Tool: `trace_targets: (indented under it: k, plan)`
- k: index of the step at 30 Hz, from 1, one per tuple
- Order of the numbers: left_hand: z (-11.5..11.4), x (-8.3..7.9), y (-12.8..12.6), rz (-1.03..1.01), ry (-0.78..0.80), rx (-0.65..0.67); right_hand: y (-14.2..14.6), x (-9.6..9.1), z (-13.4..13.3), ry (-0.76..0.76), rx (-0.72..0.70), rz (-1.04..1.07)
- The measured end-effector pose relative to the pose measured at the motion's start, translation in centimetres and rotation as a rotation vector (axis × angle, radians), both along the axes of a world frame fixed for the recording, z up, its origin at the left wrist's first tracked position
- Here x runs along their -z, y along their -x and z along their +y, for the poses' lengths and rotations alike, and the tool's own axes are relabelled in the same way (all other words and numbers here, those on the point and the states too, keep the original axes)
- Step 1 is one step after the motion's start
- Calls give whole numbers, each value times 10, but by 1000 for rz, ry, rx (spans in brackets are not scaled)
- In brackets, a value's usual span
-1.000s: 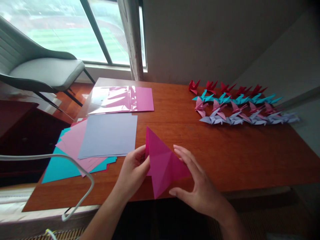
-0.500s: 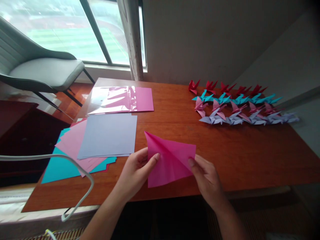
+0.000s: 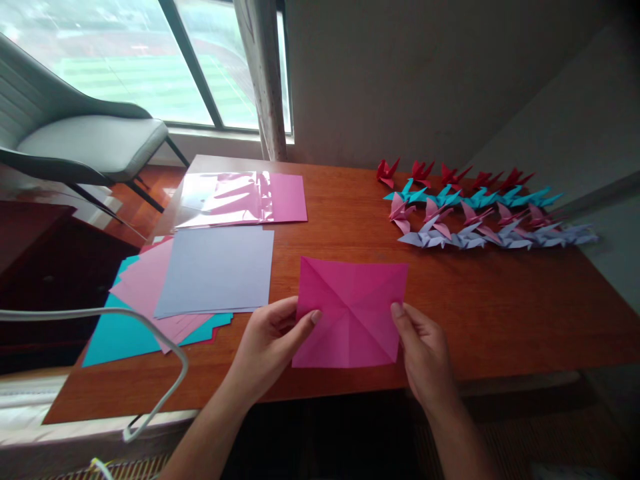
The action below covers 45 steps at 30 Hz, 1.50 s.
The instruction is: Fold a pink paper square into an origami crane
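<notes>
Creased magenta sheet spread between my two hands

My left hand (image 3: 274, 339) pinches the left edge of the magenta sheet (image 3: 349, 320), thumb flat on the face towards me, fingers tucked behind. My right hand (image 3: 426, 350) grips the opposite edge the same way, its thumb near the rim. Both are closed only by the paper's thickness. The sheet lies directly between them, spread nearly flat, with creases running corner to corner and across the middle. The worktop (image 3: 510, 320) shows beyond it; I cannot tell whether the lower edge touches the wood.

Just past my left hand lie lavender sheets (image 3: 215, 273), partly covering pink sheets (image 3: 143, 283) and turquoise sheets (image 3: 115, 340) further left. Beyond those is a clear plastic packet (image 3: 225, 200) with a pink portion sticking out on its right. Left of my left forearm, a white cable (image 3: 90, 311) curves past.

Well beyond my right hand stand rows of folded paper birds: lavender birds (image 3: 467, 238) nearest, then pink birds (image 3: 400, 213), turquoise birds (image 3: 480, 198) and red birds (image 3: 423, 174).
</notes>
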State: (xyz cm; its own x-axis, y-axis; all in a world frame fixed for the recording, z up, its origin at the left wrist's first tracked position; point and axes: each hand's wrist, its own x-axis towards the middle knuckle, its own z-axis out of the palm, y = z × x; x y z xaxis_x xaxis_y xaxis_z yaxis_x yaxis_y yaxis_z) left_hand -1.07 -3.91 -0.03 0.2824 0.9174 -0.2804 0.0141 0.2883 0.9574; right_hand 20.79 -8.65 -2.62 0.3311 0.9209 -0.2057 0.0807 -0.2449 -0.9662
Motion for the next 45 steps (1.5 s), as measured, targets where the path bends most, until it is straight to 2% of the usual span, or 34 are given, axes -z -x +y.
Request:
trace_targets:
  k: [5,12,20,25,29,32,38,41,45]
  plan:
    - [0,-6,-2,-42,26,-49,1,0,1,7,3,49]
    - [1,-7,-1,-42,27,-45,-4,5,2,-16,58,132]
    - [3,-5,-1,1,-28,138,-10,2,6,-42,-8,174]
    - [5,1,-2,192,-203,171,-13,5,9,-67,5,145]
    - [7,3,-2,446,-462,131,-15,4,9,-70,-8,109]
    - [8,5,-2,502,-539,103,-13,2,10,-67,-41,85]
    - [8,8,-2,490,-540,58,-9,0,9,-51,-63,61]
    - [7,9,-3,431,-483,25,-7,-4,8,-44,-64,40]
    - [5,10,-4,331,-394,-38,-5,-12,5,-14,-135,28]
